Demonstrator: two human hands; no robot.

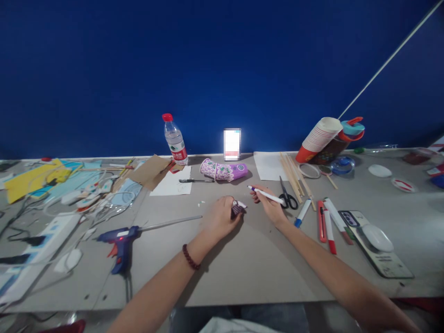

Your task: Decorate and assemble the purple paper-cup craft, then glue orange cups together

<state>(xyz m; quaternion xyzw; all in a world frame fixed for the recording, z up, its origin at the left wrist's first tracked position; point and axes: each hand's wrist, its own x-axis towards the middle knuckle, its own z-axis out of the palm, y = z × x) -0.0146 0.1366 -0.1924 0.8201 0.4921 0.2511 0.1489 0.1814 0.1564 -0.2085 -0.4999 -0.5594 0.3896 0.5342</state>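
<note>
My left hand (220,217) is closed on a small dark purple and white piece (237,209), held just above the grey table (243,263). My right hand (269,206) grips a white marker pen (266,195) with a blue tip pointing left, a short way right of the small piece. A purple patterned paper cup (224,170) lies on its side just beyond both hands. Black-handled scissors (286,196) lie right beside my right hand.
A blue glue gun (120,240) lies at front left, with a power strip (41,240) and cables beyond. A water bottle (175,140), cardboard (152,172), a pen on paper (196,181), stacked cups (321,138), wooden sticks (294,178), markers (329,222), a phone (376,249).
</note>
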